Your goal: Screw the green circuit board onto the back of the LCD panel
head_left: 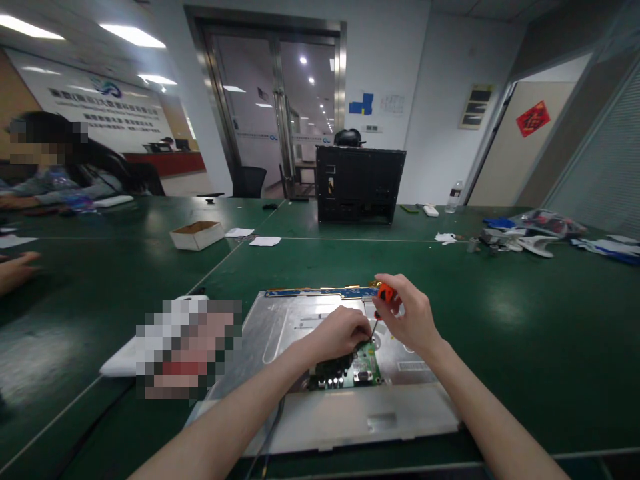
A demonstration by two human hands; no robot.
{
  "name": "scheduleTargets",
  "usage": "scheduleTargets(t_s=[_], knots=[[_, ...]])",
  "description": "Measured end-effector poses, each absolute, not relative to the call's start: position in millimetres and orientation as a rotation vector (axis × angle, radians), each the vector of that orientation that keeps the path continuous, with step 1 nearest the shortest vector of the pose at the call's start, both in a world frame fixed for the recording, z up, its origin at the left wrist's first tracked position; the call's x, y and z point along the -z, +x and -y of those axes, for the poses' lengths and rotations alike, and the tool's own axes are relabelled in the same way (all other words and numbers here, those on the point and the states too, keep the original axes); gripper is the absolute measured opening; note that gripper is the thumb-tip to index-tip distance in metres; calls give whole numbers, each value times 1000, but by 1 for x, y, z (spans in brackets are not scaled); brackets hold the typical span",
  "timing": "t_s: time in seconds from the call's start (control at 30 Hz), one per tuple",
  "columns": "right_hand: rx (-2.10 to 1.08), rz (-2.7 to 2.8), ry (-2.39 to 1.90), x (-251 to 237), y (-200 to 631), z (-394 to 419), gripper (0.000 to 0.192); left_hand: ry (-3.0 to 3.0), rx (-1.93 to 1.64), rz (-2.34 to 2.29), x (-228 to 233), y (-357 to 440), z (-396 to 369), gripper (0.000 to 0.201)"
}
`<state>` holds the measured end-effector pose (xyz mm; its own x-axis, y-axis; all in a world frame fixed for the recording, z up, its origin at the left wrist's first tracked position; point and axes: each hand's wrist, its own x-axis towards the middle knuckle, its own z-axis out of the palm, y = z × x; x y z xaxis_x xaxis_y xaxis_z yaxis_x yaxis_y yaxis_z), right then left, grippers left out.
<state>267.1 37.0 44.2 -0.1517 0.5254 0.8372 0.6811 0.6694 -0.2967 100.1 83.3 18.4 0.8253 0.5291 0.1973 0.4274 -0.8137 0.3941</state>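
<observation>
A metal-backed display panel (293, 333) lies flat before me, a blue circuit strip (320, 293) along its far edge. A green circuit board (369, 363) with metal connectors sits on its middle. My right hand (407, 313) grips a screwdriver (385, 292) by its orange-and-black handle, the shaft slanting down to the board's far edge. Beside the shaft's lower end, my left hand (345, 330) has its fingers pinched together just over the board. Whatever they hold is hidden, and the screwdriver's tip is hard to make out.
A white device (125, 353) lies left of the panel, partly blurred out. Farther off are an open box (197, 235), papers (265, 241) and an upright black panel (360, 183) with a person behind it. Loose parts (505, 239) lie right; another person's hand (17, 270) shows left.
</observation>
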Motion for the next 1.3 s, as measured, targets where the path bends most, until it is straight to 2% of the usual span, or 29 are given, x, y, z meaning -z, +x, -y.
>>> scheduleTargets(t_s=[0.13, 0.37, 0.63, 0.9, 1.1, 1.3], knots=[[219, 1828, -967, -45, 268, -37, 26, 2673, -439, -732, -19, 100, -83, 16], [70, 1881, -928, -49, 269, -31, 39, 2694, -428, -686, -18, 100, -84, 16], [229, 1825, -943, -43, 268, -38, 27, 2757, -435, -664, -16, 99, -87, 16], [119, 1872, -939, -45, 269, -35, 35, 2834, -419, -636, -14, 99, -87, 15], [212, 1839, -949, -45, 269, -37, 28, 2876, -424, -640, -14, 99, -86, 13], [120, 1870, -937, -45, 270, -35, 32, 2906, -410, -639, -12, 100, -87, 12]])
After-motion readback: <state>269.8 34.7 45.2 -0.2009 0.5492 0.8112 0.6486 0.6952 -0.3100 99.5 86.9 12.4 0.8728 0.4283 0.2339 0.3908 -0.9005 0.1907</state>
